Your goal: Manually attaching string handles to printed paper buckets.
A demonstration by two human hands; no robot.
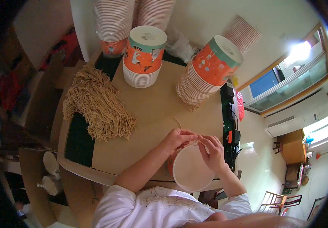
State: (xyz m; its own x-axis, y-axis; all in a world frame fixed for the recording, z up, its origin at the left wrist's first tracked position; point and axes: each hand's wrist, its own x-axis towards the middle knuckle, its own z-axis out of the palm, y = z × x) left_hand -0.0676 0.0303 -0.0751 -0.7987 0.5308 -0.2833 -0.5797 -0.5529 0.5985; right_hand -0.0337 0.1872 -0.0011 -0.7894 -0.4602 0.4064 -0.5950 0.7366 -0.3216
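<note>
A white-mouthed paper bucket (193, 169) with an orange outside is tilted toward me at the table's near edge. At its far rim my left hand (181, 138) is closed in a pinch on a thin tan cord (177, 122), whose loose end sticks up beyond the fingers. My right hand (212, 150) pinches at the same spot, its fingertips meeting the left ones, and its palm lies beside the bucket's rim. The fingers partly hide the cord between them. Left of my hands lies a large heap of tan cords (97, 102).
Upside-down stacks of orange and green paper buckets stand at the back middle (145, 57) and back right (213, 62); cords hang around the right one. Wrapped stacks (114, 22) rise behind. Black adapters (232, 136) line the table's right edge. An opened cardboard box (34, 182) sits lower left.
</note>
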